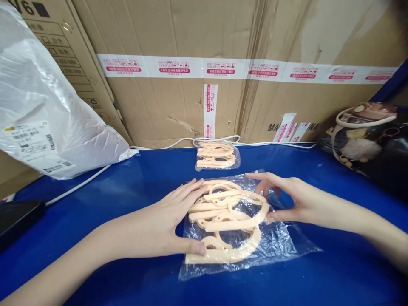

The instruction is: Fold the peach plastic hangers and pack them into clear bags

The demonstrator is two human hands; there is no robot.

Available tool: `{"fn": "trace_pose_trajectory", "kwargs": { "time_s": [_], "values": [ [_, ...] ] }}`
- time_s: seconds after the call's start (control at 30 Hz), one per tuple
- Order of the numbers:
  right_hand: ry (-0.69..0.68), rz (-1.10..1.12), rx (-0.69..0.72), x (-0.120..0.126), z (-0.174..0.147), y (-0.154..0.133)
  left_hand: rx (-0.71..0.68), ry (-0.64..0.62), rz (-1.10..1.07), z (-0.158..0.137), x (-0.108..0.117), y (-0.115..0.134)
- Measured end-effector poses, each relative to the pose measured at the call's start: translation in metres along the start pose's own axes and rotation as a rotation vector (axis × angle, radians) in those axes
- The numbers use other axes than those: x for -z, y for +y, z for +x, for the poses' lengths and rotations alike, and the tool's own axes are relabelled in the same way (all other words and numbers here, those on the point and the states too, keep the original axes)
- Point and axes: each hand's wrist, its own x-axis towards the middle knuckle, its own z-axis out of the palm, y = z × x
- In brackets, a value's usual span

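A clear plastic bag (274, 244) lies on the blue table, holding several peach-coloured curved plastic pieces that look like folding hangers (234, 223). My left hand (159, 221) rests on the bag's left side, fingers stretched out toward the far edge and thumb spread on a near piece. At the bag's right side is my right hand (293, 197), with fingers bent and apart, its thumb touching the rounded end of a hanger. Just beyond, a smaller clear packet (218, 155) of similar pieces lies flat.
Large cardboard boxes (172, 102) stand along the back. A white mailing bag (54, 97) leans at the left. A white cable (79, 185) runs along the back and left. At the right sits a transparent bag (360, 136) with a fluffy ball; a black object (21, 219) is at the left edge.
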Motion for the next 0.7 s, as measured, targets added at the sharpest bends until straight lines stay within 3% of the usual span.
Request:
{"fn": "trace_pose_trajectory", "kwargs": {
  "time_s": [0.53, 0.7],
  "values": [
    [0.154, 0.173, 0.048, -0.033, 0.011, -0.006, -0.063, 0.057, -0.014, 0.001, -0.003, 0.004],
    [0.078, 0.145, 0.021, -0.023, 0.010, -0.003, -0.019, 0.036, 0.005, 0.001, 0.000, 0.007]
  ]
}}
